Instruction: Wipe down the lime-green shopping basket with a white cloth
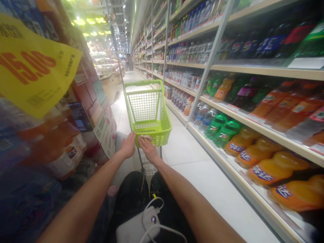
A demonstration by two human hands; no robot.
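White pwr bank [138, 226] w/ cable on lap, near side of green basket. L hand [129, 145] at basket's near-L corner, R hand [149, 148] just beside on near edge; fingers straightish, can't tell if gripping. Green basket [163, 136] directly ahead of fingertips. Bottle shelving [229, 104] R of basket, running beyond.

Knees [133, 185] hide the bottom of the green cart [152, 125].

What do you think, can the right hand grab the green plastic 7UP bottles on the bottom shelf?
Probably not from here: the right hand is at the near edge of the lime-green plastic basket, and white tiled floor separates it from the bottles.
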